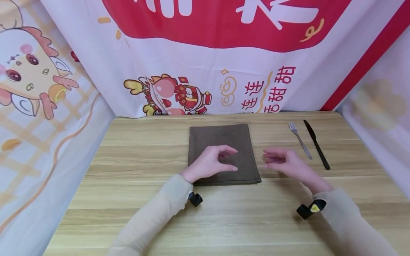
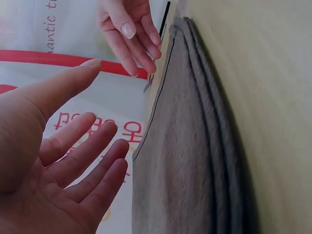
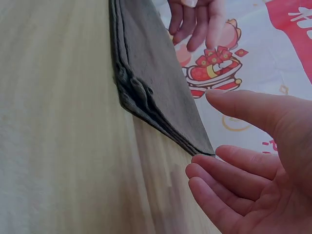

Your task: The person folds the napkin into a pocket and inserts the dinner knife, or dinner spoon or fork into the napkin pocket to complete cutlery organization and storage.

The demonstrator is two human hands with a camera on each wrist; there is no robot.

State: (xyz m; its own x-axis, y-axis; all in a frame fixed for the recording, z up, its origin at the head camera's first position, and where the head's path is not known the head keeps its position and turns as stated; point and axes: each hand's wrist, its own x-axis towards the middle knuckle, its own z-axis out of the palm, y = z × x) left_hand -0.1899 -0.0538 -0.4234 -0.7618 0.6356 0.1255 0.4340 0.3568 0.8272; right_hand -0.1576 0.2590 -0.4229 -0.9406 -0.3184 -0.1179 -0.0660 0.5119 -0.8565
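The table (image 1: 137, 160) is pale wood with banded grain, hemmed in by printed sheets: a white-and-red back sheet (image 1: 205, 60) with lettering and a cartoon, a checked left sheet (image 1: 35, 149), a pale right sheet (image 1: 381, 117). The brown cloth (image 1: 221, 137) lies folded near the table's middle. The left hand (image 1: 209, 163) is above it, the right hand (image 1: 285, 163) beside its right edge; both have thumb and fingers well apart, holding nothing. A fork (image 1: 300, 141) and knife (image 1: 316, 144) lie farther right.
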